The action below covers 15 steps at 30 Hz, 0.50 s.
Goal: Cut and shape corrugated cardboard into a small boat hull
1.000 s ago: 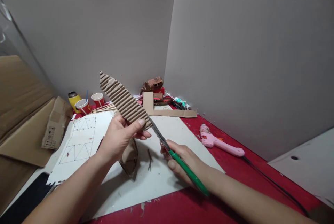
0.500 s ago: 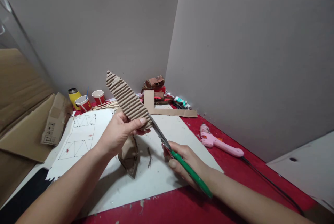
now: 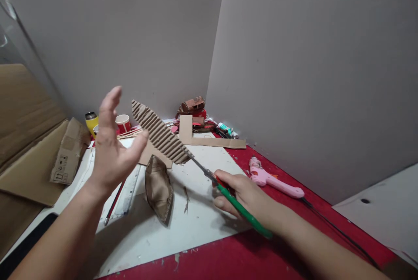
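My right hand (image 3: 243, 195) grips green-handled scissors (image 3: 240, 208), their blades pointing up and to the left. At the blade tips hangs a corrugated cardboard piece (image 3: 160, 134), long with a pointed far end, its ridges facing me. The blades meet its lower right end. Just left of this piece, my left hand (image 3: 114, 140) is raised with thumb and fingers apart, holding nothing. Below the strip, a small boat-shaped cardboard form (image 3: 158, 188) lies on the white board (image 3: 196, 232). A thin cardboard scrap (image 3: 186, 199) lies to its right.
A pink glue gun (image 3: 272, 180) with a black cord lies on the red tabletop (image 3: 215, 258) at right. Cardboard boxes (image 3: 32, 140) stand at left. Behind are a yellow bottle (image 3: 91, 123), a paper cup (image 3: 123, 123) and an L-shaped cardboard piece (image 3: 212, 140). A pencil (image 3: 114, 204) lies near my left wrist.
My left hand has let go of the corrugated piece and moved left, its fingers opening. The piece now stays at the scissor blades, slightly lower. My right hand has moved slightly right.
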Tool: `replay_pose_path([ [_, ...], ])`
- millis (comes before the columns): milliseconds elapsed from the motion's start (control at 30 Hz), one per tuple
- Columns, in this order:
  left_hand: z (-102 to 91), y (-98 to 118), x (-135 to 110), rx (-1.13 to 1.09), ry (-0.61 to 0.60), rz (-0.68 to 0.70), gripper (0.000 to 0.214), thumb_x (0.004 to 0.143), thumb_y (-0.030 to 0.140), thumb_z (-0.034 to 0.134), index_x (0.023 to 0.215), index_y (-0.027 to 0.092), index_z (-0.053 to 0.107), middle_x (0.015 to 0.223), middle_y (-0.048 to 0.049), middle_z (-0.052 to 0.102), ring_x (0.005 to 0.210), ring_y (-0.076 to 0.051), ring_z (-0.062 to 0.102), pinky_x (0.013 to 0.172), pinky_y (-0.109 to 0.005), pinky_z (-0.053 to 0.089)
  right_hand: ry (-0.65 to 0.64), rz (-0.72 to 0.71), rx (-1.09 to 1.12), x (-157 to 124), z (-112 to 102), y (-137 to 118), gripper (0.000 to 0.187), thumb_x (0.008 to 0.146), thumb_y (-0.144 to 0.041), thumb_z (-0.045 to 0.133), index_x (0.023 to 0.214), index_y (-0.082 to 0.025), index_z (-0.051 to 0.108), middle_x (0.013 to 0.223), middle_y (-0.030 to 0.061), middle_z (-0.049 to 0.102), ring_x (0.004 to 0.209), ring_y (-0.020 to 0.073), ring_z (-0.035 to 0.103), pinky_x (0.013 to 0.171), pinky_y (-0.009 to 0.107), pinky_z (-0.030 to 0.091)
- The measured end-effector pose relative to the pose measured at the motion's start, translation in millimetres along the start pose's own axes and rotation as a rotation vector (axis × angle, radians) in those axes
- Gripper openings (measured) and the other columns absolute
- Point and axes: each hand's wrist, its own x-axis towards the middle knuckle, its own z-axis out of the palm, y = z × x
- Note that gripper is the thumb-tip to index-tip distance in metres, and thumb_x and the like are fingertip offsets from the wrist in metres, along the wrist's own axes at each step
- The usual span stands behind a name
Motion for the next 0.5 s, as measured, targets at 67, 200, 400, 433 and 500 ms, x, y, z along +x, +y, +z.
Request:
replay_pose_path([
  [67, -9.4, 11, 0, 0.263, -0.264, 0.201, 0.067, 0.069, 0.016, 0.075, 0.131, 0.029, 0.054, 0.145, -0.0009, 0.048, 0.142, -0.033, 0.027, 0.119, -0.049, 0.010, -0.019, 0.002, -0.074, 0, -10, -3, 0.040, 0.085, -0.057, 0.056, 0.075, -0.022, 0.040, 0.061, -0.0047, 0.042, 0.055, 0.0125, 0.036, 0.053, 0.025, 0.027],
  [200, -16.0, 19, -3, 0.517, -0.727, 0.310, 0.050, 0.077, 0.020, 0.065, 0.126, 0.025, 0.057, 0.124, -0.0055, 0.065, 0.125, -0.028, 0.049, 0.116, -0.059, 0.003, -0.078, -0.012, -0.153, -2, -20, -10, 0.039, 0.081, -0.056, 0.061, 0.077, -0.021, 0.044, 0.064, -0.0029, 0.049, 0.057, 0.0138, 0.041, 0.055, 0.026, 0.028],
  [400, -10.2, 12, -4, 0.333, -0.885, -0.061, 0.011, 0.083, 0.025, 0.062, 0.076, 0.019, 0.068, 0.068, -0.0003, 0.063, 0.067, -0.016, 0.057, 0.068, -0.029, 0.047, -0.001, -0.067, -0.108, -3, -19, -4, 0.038, 0.083, -0.057, 0.058, 0.085, -0.021, 0.046, 0.068, -0.0018, 0.049, 0.060, 0.0151, 0.043, 0.057, 0.026, 0.031],
  [433, -8.8, 11, -4, 0.243, -0.830, -0.149, 0.012, 0.083, 0.027, 0.063, 0.076, 0.019, 0.067, 0.068, 0.0002, 0.062, 0.065, -0.014, 0.055, 0.062, -0.026, 0.045, 0.031, -0.072, -0.069, -3, -18, -1, 0.039, 0.085, -0.058, 0.054, 0.088, -0.021, 0.046, 0.069, -0.0016, 0.048, 0.061, 0.0152, 0.042, 0.057, 0.027, 0.031],
  [500, -4.6, 8, -6, -0.001, -0.679, -0.299, 0.012, 0.083, 0.031, 0.067, 0.081, 0.019, 0.066, 0.073, 0.0006, 0.063, 0.066, -0.013, 0.056, 0.060, -0.023, 0.044, 0.097, -0.071, 0.036, -2, -15, 4, 0.044, 0.088, -0.063, 0.046, 0.095, -0.020, 0.048, 0.071, -0.0009, 0.047, 0.061, 0.0153, 0.042, 0.056, 0.027, 0.033],
])
